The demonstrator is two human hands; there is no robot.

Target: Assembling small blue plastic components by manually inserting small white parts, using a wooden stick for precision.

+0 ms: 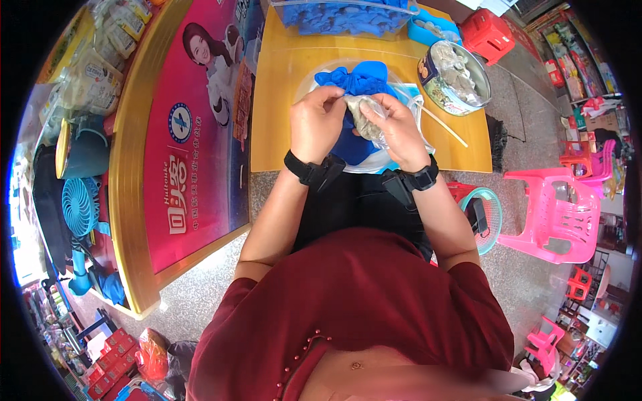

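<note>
Both hands meet over the near part of a small yellow table [281, 67]. Between them is a small clear plastic bag [365, 125] with a greyish-beige filling. My right hand [405, 137] is closed around the bag's right side, thumb on top. My left hand [314, 125] pinches at the bag's upper left edge; its fingertips are partly hidden. Just beneath and behind lie crumpled bright blue pieces [368, 75], soft like cloth or thin rubber, on a round whitish tray [306, 85]. Dark straps with small black devices sit on both wrists.
A round tin [483, 90] of greyish bagged pieces stands at right, near a pale stick [446, 127]. Behind are a clear box [401, 28] of blue pieces and a blue container [416, 32]. A counter [134, 200] rises at left; a pink chair [562, 217] stands right.
</note>
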